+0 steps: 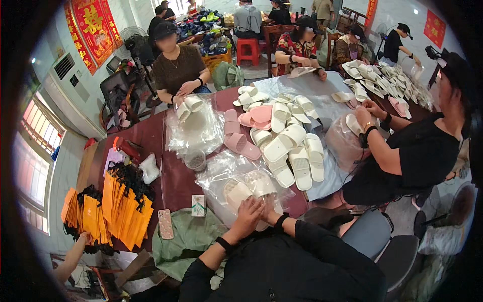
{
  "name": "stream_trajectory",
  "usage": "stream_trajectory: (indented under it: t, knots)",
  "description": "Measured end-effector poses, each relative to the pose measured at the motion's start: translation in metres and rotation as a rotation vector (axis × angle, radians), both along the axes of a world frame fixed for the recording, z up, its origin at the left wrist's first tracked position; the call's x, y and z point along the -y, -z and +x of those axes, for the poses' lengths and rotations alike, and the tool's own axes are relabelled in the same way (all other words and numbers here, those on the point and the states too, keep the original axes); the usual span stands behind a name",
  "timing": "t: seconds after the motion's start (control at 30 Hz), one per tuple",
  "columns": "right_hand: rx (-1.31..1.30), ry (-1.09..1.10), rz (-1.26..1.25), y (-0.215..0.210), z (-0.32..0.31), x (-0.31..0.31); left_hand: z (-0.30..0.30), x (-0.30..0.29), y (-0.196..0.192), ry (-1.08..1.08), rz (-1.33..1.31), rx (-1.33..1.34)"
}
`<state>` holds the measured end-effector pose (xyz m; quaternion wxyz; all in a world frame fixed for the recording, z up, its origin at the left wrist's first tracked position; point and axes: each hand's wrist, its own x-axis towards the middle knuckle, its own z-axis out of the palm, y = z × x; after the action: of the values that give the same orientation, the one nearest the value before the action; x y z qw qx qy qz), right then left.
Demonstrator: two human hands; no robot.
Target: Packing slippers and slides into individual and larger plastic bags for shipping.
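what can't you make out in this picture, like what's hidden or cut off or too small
- Lower parts of the two cream slippers: head view, partly covered by the left grip and right grip.
- Lowest layer of the slipper pile: head view, hidden by slippers on top.
- Owner of the co-worker's hand at the orange bags: head view, cut off by the dark rim.
- Individual shoes on the far table: head view, too small.

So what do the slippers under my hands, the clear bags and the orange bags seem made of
Slippers: probably moulded foam or soft plastic, matte, with no visible stitching.
Clear bags: likely thin plastic film, glossy, see-through, with bright glints.
Orange bags: paper or plastic, unclear; flat, smooth sides.
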<state>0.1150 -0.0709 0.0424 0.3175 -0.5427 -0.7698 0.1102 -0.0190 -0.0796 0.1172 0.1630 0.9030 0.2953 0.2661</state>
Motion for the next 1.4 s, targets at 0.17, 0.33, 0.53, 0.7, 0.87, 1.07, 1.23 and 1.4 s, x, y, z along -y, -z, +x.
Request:
stream_trajectory:
  t: [0.17,0.33,0.53,0.7,0.87,1.07,1.23,1.4]
  knots:
    - [0.018,-0.046,-0.003,-0.015,-0.003,0.004,0.014,0.014,-0.036,0.226,-0.155,0.148]
    - [0.046,-0.057,0.008,-0.026,0.016,0.007,0.014,0.011,-0.067,0.294,-0.145,0.085]
    - [0.088,-0.054,-0.023,-0.010,0.061,0.089,0.025,0.012,-0.069,0.502,-0.115,0.077]
    - [0.098,-0.084,-0.068,-0.036,0.077,0.086,0.040,0.024,-0.084,0.703,-0.168,0.176]
    - [0.127,-0.114,-0.089,-0.094,0.077,0.006,0.031,0.002,-0.111,0.315,-0.345,0.334]
    - [0.250,-0.232,-0.138,-0.178,0.099,0.058,0.037,-0.023,-0.149,0.005,-0.667,0.717]
    - [0.369,-0.412,-0.224,-0.213,0.115,0.106,0.034,-0.012,-0.160,-0.035,-0.539,0.569]
    - [0.473,-0.661,-0.242,-0.203,0.117,0.111,0.020,0.014,-0.157,-0.204,-0.529,0.616]
